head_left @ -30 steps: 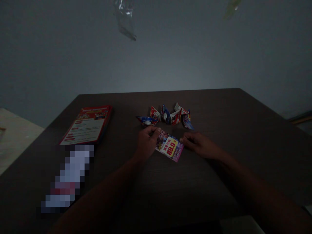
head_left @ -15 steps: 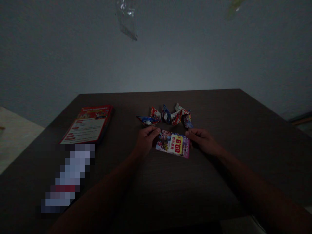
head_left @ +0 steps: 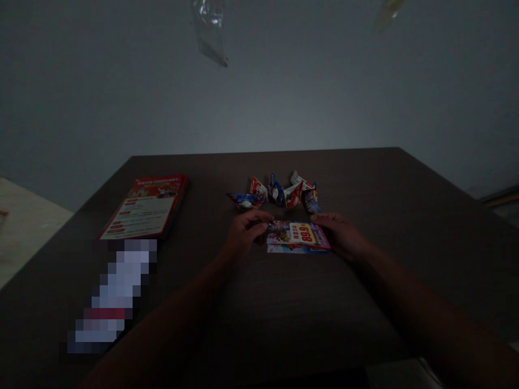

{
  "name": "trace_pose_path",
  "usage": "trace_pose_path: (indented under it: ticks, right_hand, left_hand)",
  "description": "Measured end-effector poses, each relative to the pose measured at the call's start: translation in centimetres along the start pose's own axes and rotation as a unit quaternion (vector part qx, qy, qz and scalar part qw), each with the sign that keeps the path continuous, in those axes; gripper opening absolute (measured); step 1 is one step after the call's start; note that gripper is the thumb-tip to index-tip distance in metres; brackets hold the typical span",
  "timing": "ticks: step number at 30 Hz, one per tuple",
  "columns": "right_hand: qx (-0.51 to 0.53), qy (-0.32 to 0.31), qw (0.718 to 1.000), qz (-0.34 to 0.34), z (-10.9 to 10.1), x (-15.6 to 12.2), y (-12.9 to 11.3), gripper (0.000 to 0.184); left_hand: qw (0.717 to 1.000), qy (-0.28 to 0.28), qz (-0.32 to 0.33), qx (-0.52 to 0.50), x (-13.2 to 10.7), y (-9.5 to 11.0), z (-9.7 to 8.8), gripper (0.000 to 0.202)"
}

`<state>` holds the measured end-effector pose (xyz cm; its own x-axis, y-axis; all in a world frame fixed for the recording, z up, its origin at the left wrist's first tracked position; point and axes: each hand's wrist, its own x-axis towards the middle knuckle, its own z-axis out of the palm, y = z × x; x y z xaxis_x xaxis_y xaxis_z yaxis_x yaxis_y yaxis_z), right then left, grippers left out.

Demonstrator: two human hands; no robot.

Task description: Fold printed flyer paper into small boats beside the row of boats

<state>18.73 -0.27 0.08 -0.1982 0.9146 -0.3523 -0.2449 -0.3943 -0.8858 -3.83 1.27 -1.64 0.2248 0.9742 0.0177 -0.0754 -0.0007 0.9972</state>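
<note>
A folded leaflet point(head_left: 284, 233), colourful with a yellow price box reading 89.9, lies between my hands near the middle of the table. My left hand point(head_left: 244, 233) pinches its left end, thumb and fingers closed at the upper corner. The right end is held by my right hand point(head_left: 344, 233), whose fingers are partly behind the paper. Below the printed upper flap, a strip of a second layer shows. Just beyond my hands sit several folded paper shapes point(head_left: 292, 193) in red, blue and white, close together in an uneven row.
At the left of the dark wooden table point(head_left: 211, 178) lies a stack of red-and-white printed leaflets point(head_left: 141, 210). A pixelated patch covers what is nearer me there. Behind the table rises a grey wall point(head_left: 308, 81), with a clear plastic piece point(head_left: 211, 32) on it.
The leaflet has tipped flatter and shifted slightly right, and a lower layer now shows beneath its front edge. Both hands still hold its ends. The folded paper shapes have not moved.
</note>
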Motion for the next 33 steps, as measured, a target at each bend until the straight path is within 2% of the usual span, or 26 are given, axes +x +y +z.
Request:
trace_pose_path:
  ticks: [4,9,15,22,26,29,33]
  right_hand:
    - [0.003,0.012,1.0,0.015,-0.08,0.02,-0.13,0.017]
    - [-0.017,-0.011,1.0,-0.008,-0.66,0.44,0.39,0.023]
    - [0.002,0.008,0.999,0.034,-0.16,0.26,0.24,0.018]
    - [-0.018,0.01,1.0,0.012,-0.48,0.63,0.63,0.016]
    - [-0.019,0.008,1.0,0.022,-0.48,0.63,0.55,0.013]
    - [-0.014,0.016,1.0,0.006,-0.19,0.42,0.28,0.007]
    - [-0.016,0.013,1.0,-0.016,0.03,0.26,0.15,0.008]
  left_hand:
    - [0.999,-0.009,0.009,0.049,-0.21,0.3,0.07,0.023]
    - [0.995,0.003,0.05,0.084,-0.38,0.55,0.32,0.026]
    - [0.981,0.027,0.089,0.169,-0.5,0.26,0.57,0.025]
    - [0.974,0.038,0.086,0.206,-0.56,0.35,0.8,0.021]
    - [0.976,0.029,0.083,0.198,-0.55,0.26,0.77,0.016]
    - [0.979,0.004,0.088,0.184,-0.56,0.07,0.71,0.011]
    - [0.98,-0.044,0.074,0.181,-0.6,-0.2,0.7,0.023]
